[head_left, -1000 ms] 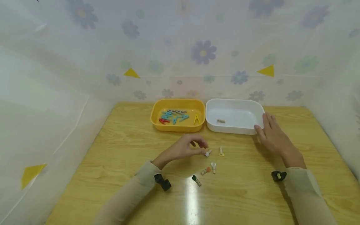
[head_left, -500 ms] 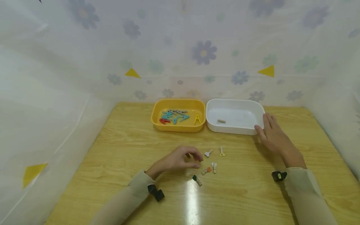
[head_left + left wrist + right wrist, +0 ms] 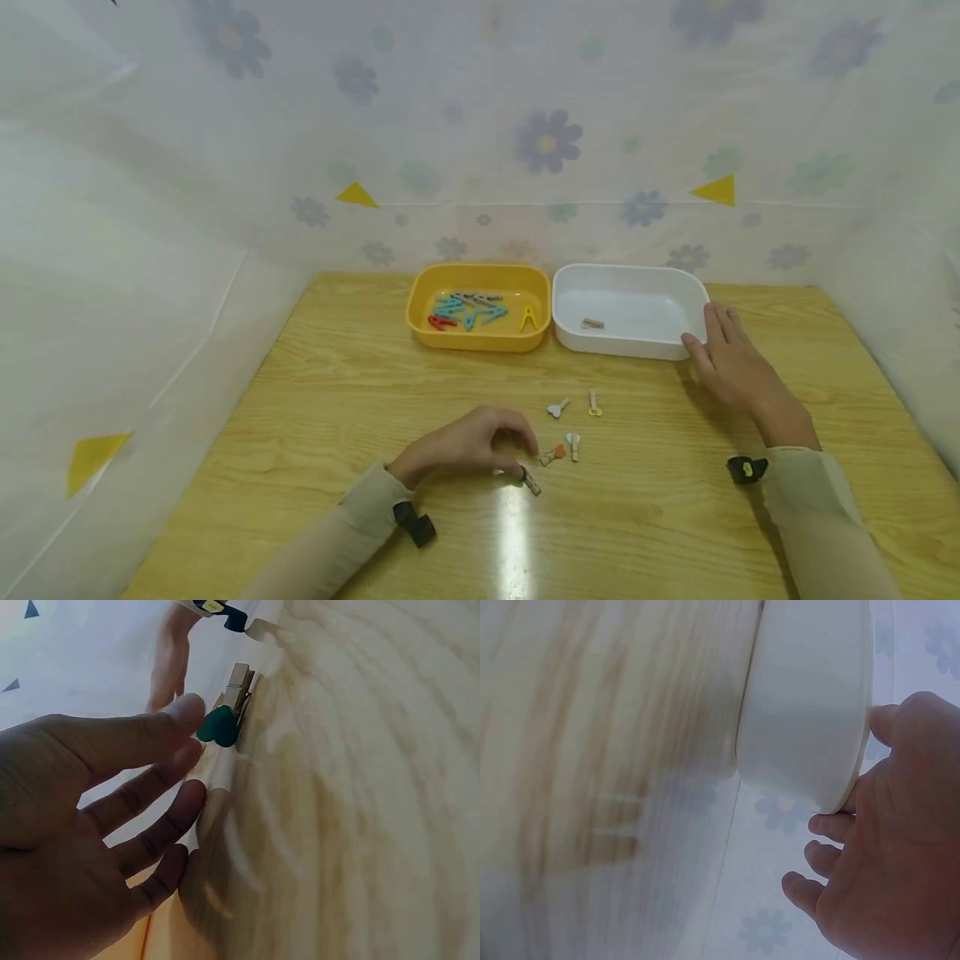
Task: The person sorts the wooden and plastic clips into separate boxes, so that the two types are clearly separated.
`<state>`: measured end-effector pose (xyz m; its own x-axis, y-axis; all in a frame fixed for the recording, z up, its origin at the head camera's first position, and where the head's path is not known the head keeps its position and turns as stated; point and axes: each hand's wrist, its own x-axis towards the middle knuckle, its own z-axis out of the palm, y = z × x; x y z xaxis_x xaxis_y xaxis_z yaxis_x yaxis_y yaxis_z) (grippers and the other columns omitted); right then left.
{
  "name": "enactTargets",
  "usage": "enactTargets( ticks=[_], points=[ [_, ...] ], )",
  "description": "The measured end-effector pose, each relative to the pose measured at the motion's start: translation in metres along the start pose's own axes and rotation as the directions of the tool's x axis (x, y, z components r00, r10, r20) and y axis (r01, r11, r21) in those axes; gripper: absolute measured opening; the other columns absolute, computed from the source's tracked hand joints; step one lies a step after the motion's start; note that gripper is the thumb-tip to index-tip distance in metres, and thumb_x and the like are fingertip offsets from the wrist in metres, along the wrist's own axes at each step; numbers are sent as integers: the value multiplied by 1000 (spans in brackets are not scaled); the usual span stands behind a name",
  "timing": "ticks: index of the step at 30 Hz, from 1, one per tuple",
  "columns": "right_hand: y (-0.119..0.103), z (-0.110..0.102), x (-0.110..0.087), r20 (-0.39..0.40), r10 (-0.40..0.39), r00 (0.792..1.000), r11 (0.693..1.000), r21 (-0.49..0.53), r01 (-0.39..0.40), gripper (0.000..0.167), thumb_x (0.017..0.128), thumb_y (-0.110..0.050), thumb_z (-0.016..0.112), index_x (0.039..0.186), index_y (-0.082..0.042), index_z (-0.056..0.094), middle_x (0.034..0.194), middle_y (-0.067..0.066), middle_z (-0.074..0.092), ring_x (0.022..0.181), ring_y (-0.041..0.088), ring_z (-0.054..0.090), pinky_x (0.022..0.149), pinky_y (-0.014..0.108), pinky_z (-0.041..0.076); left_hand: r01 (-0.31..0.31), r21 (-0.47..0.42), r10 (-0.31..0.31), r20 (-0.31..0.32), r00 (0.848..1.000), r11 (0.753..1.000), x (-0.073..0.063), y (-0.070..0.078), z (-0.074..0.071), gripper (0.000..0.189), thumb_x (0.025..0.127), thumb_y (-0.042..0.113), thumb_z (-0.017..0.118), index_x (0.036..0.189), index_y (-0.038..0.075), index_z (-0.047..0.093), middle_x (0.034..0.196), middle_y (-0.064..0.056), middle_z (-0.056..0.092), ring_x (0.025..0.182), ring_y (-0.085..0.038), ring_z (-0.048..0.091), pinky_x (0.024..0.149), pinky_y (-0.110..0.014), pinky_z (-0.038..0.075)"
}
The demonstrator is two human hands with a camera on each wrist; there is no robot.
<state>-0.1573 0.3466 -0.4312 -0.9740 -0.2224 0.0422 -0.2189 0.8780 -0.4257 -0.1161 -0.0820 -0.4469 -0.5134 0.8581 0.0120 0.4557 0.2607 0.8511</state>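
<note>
Moving nearer the person, the left hand (image 3: 472, 442), fingers bowed apart and pinching nothing, brings its thumb beside the green-heart peg (image 3: 234, 697) on the desk (image 3: 300, 408), putting it within reach. Beyond lie two white-topped pegs (image 3: 574, 447), one orange-topped peg (image 3: 553, 454), one yellow-topped peg (image 3: 593, 402). The right hand (image 3: 738, 375) rests straight fingers on the white tray (image 3: 637, 308), which holds one wooden peg (image 3: 593, 323). The yellow tray (image 3: 480, 342) holds one red clip (image 3: 442, 322), one yellow clip (image 3: 528, 318), others overlapping uncountably.

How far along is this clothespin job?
Apparently done: coloured plastic clothespins in the yellow plastic tray; one wooden clothespin in the white plastic tray. Under way: the left hand is right by the green-heart wooden clothespin. Left: four loose wooden clothespins, topped white, yellow or orange.
</note>
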Motion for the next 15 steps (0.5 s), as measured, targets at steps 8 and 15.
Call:
enactTargets(
  ticks=[8,15],
  points=[
    [1,2,0,-2,-5,1000,1000,1,5,78,113,-44,23,157,11,-11,164,33,-15,150,49,-18,120,64,-1,-39,206,30,46,999,978,2,0,6,22,83,9,87,102,15,77,103,12,72,101,1,60,95,-21,47],
    [3,2,1,-13,-9,1000,1000,-3,9,78,113,-44,23,157,11,-10,164,35,-11,150,49,-16,120,64,-1,-31,236,23,36,999,971,3,0,6,15,84,10,86,94,18,79,95,16,71,95,-2,59,88,-21,47]
  ],
)
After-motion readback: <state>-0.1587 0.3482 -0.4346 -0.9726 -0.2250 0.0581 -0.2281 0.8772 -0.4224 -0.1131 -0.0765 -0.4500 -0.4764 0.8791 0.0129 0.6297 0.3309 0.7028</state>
